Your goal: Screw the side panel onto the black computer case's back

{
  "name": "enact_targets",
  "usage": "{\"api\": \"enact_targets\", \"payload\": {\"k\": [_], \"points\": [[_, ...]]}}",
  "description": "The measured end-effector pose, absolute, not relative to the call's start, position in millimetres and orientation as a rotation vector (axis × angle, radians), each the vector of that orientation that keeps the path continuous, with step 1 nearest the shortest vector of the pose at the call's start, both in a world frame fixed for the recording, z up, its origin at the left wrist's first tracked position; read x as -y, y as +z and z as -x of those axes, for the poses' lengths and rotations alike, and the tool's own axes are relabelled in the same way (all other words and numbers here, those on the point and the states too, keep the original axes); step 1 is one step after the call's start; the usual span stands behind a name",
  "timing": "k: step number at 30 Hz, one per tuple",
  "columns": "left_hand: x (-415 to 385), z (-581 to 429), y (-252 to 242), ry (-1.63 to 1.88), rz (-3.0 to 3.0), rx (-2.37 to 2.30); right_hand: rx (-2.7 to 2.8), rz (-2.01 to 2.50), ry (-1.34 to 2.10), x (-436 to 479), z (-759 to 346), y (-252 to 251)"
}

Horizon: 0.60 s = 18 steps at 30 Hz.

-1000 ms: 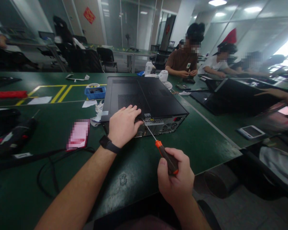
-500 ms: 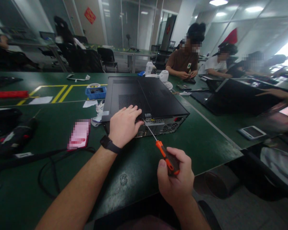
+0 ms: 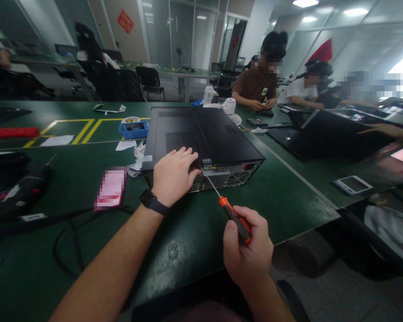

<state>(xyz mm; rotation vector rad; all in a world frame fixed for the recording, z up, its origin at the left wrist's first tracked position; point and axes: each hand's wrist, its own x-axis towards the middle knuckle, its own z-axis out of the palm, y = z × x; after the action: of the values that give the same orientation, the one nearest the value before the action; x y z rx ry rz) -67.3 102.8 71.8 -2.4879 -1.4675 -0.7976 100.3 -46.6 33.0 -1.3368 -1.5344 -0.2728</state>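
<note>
left hand (image 3: 173,175) lies palm-down, fingers loosely spread, on the boxy black computer case (image 3: 221,134) at twelve o'clock; right hand (image 3: 250,252), at five, curls around the orange-and-dark-handled screwdriver (image 3: 233,215), aimed toward eleven at the case's near edge.

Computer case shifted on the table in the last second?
No. The computer case sits in the same place relative to the yellow lines on the green table, no visible shift either way.

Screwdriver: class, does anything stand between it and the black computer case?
Nothing visible does: the screwdriver runs from the right hand to the near edge of the computer case, with the left hand's thumb close beside its tip.
</note>
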Motion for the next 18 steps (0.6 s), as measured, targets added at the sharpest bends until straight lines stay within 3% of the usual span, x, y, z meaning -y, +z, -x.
{"api": "enact_targets", "payload": {"k": [18], "points": [[-100.9, 67.4, 74.9, -0.794, 2.494, 1.487, 1.535, 1.322, -0.271, 43.5, -103.0, 25.5]]}}
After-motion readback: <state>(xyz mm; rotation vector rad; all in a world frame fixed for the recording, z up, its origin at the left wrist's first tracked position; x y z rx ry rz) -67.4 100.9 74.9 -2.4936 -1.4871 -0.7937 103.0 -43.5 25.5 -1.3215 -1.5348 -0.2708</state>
